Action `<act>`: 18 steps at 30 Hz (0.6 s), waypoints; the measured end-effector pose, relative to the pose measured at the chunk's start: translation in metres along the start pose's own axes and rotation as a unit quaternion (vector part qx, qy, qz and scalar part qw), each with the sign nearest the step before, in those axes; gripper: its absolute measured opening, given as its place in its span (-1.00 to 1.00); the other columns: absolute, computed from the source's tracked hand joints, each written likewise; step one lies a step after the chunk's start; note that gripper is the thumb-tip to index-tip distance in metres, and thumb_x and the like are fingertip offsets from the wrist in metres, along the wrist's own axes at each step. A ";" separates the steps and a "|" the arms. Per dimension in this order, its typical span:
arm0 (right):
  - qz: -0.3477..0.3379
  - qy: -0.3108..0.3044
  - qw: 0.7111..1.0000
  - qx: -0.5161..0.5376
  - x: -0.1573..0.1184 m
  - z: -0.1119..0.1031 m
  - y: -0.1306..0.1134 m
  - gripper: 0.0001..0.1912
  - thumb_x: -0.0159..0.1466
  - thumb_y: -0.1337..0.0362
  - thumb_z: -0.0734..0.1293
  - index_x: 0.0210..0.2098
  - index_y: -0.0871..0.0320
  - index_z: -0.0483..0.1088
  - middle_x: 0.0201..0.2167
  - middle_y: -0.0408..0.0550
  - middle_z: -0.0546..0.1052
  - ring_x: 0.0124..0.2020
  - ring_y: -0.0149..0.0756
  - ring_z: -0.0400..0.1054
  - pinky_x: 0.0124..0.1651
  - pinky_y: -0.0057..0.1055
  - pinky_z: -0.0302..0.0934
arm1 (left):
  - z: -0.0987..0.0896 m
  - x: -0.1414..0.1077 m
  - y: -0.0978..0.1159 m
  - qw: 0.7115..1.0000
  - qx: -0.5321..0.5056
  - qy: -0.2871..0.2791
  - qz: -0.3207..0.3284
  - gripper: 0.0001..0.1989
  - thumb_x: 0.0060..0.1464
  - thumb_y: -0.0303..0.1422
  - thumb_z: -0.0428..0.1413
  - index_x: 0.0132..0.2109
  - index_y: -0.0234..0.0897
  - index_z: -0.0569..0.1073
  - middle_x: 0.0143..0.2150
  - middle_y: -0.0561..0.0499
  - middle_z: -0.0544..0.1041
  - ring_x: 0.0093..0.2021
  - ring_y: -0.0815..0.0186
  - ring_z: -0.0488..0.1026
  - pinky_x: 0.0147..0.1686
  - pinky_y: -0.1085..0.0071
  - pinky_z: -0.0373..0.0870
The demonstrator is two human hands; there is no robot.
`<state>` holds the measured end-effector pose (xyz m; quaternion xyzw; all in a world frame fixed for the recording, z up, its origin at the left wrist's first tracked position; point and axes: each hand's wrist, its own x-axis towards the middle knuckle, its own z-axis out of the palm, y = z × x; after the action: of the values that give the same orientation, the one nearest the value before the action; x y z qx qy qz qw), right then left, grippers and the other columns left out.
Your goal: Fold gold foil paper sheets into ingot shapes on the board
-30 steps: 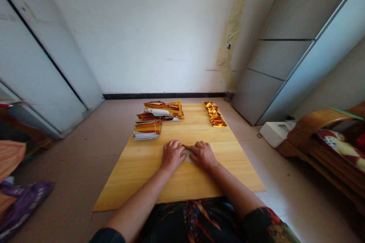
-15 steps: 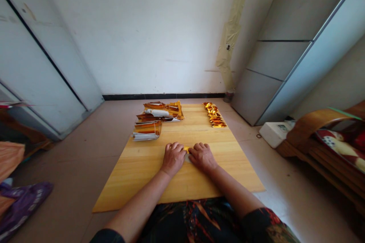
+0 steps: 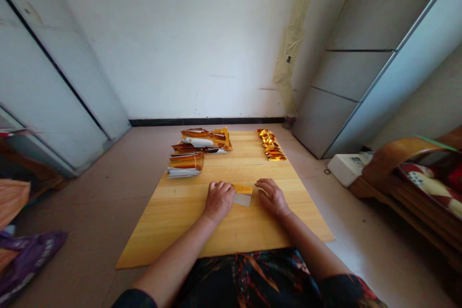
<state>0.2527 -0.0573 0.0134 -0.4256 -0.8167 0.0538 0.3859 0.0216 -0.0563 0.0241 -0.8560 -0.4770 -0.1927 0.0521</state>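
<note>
A small sheet of gold and grey paper (image 3: 242,199) lies on the board in front of me, its far strip gold and its near part grey. My left hand (image 3: 219,199) is closed on the sheet's left end, fingers curled and pressing it down. My right hand (image 3: 271,196) is just right of the sheet and apart from it, fingers loosely bent and spread, holding nothing. Bundles of gold and white paper (image 3: 186,164) lie at the board's far left. A row of shiny folded gold pieces (image 3: 271,145) is at the far right.
The wooden board (image 3: 173,221) lies low before me, its near edge at my lap. A grey fridge (image 3: 339,72) stands at the right, near a white box (image 3: 346,169) and a wooden seat (image 3: 404,187). A purple bag (image 3: 32,260) is on the floor at left.
My right hand has let go of the paper and moved right, uncovering the sheet's right part. My left hand has stayed on the left end.
</note>
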 end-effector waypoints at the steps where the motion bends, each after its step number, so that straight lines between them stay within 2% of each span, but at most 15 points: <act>1: -0.003 0.003 1.000 -0.005 0.001 0.002 0.000 -0.71 0.27 0.36 0.14 -0.10 0.09 0.41 -0.15 0.04 0.46 -0.11 -0.23 0.31 -0.08 -0.25 0.26 | 0.000 0.000 0.000 1.000 0.002 0.000 -0.001 -0.83 0.14 -0.44 -0.01 -0.23 -0.18 0.46 -0.26 0.00 0.50 -0.16 0.22 0.34 -0.11 0.17 0.09; 3: -0.011 -0.019 0.999 -0.024 0.001 0.007 -0.002 -0.70 0.26 0.37 0.15 -0.08 0.10 0.41 -0.11 0.06 0.46 -0.09 -0.22 0.30 -0.07 -0.23 0.23 | -0.001 0.001 0.000 1.000 0.006 0.000 -0.005 -0.84 0.14 -0.44 -0.01 -0.25 -0.18 0.47 -0.26 -0.01 0.50 -0.16 0.21 0.34 -0.12 0.17 0.10; 8: -0.022 -0.129 0.988 -0.082 0.003 0.012 -0.015 -0.73 0.24 0.38 0.22 -0.11 0.06 0.44 -0.10 -0.01 0.49 -0.08 -0.22 0.27 -0.03 -0.23 0.13 | 0.007 0.004 -0.006 1.000 0.012 -0.010 -0.004 -0.84 0.14 -0.45 -0.01 -0.31 -0.24 0.47 -0.28 -0.05 0.48 -0.19 0.21 0.32 -0.17 0.23 0.18; 14: -0.014 -0.143 0.984 -0.102 0.004 0.013 -0.019 -0.72 0.25 0.38 0.22 -0.09 0.06 0.43 -0.09 -0.01 0.49 -0.08 -0.25 0.26 -0.02 -0.28 0.08 | 0.016 0.006 -0.009 0.993 -0.097 -0.027 0.066 -0.79 0.10 -0.55 -0.02 -0.29 -0.27 0.50 -0.26 -0.04 0.48 -0.18 0.29 0.33 -0.15 0.37 0.29; 18: -0.005 -0.145 0.985 -0.090 0.004 0.012 -0.017 -0.74 0.25 0.34 0.23 -0.09 0.06 0.44 -0.09 -0.02 0.49 -0.08 -0.25 0.27 -0.01 -0.26 0.07 | 0.010 0.004 -0.006 0.986 -0.138 -0.033 0.093 -0.84 0.03 -0.41 0.11 -0.20 -0.20 0.52 -0.13 -0.03 0.49 -0.10 0.25 0.33 -0.08 0.30 0.29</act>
<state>0.2323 -0.0617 0.0144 -0.4422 -0.8676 0.0394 0.2241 0.0215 -0.0468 0.0156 -0.9013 -0.3659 -0.2230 -0.0642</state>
